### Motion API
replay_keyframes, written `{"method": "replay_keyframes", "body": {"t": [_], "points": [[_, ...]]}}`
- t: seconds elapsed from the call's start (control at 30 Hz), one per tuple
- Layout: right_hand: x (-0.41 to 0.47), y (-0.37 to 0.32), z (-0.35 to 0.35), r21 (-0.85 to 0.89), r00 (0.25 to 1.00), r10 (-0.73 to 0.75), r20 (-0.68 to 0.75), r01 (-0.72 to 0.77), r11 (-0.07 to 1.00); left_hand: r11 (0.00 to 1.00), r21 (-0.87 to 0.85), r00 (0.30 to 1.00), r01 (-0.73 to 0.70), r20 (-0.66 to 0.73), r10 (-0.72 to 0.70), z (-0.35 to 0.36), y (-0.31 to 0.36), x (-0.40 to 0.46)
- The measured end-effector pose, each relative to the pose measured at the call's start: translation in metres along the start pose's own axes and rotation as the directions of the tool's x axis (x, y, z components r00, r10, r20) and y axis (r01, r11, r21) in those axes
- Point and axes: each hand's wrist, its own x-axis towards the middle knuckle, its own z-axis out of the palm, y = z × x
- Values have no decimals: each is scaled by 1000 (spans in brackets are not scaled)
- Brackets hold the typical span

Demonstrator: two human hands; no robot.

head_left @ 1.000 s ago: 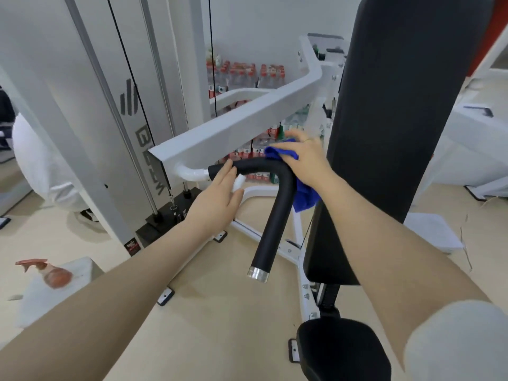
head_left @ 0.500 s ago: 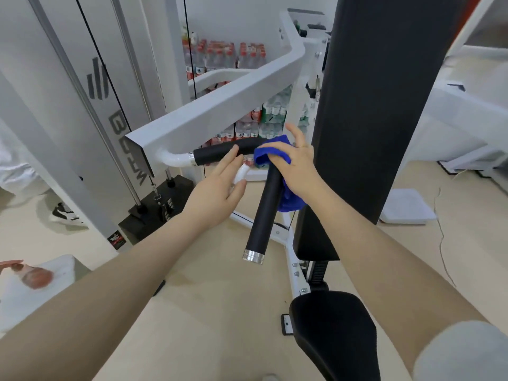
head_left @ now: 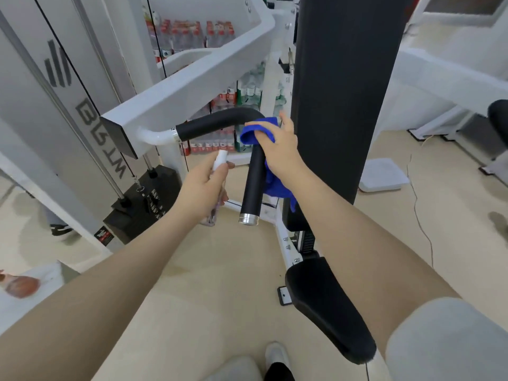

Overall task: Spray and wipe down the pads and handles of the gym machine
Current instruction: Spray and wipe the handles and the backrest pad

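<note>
- Head view shows the bent black handle [head_left: 220,122] of the gym machine under wipe: a blue cloth [head_left: 258,132] is wrapped over its bend, where the horizontal run turns down to the chrome-capped end.
- Right hand [head_left: 280,144] presses the cloth onto the bend, fingers curled round it; the loose end of the cloth hangs behind the lower grip.
- Left hand [head_left: 203,188] grips a small clear spray bottle [head_left: 218,171] with a white top, just left of the lower grip and not touching it.
- Judgement: this handle is mid-wipe; the lower grip appears not yet covered.
- Back pad [head_left: 343,92], upright just right of the handle, and seat pad [head_left: 327,306] below it show no cloth contact; whether they are already cleaned cannot be told.
- Judgement: task is in progress, with at least part of this handle outstanding.
- White arm [head_left: 187,86] carries the handle; bottled drinks [head_left: 189,34] are stacked behind.
</note>
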Motion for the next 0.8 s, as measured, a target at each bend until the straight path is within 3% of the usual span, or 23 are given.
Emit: {"method": "replay_keyframes", "body": {"t": [0.13,0.27,0.43,0.57,0.73,0.8], "points": [[-31,19,18,-30,996,-69,57,71,997,999,-14,998,-51,-43,50,-5,-4,-7],[-88,38,39,-30,985,-128,114,132,991,988,-153,996,-4,-91,-10,9,0,-8],[-57,24,33,-88,999,-51,-19,49,995,969,-246,990,14,-136,-48,13,3,-10],[-30,3,29,-119,997,51,-52,-57,991,987,-152,991,-43,-133,23,4,2,-15],[-88,18,36,-123,996,-11,91,22,992,994,-46,989,-99,-115,93,3,3,-12],[-86,20,38,-171,997,-20,78,33,985,992,-22,986,-124,-115,121,6,4,-9]]}}
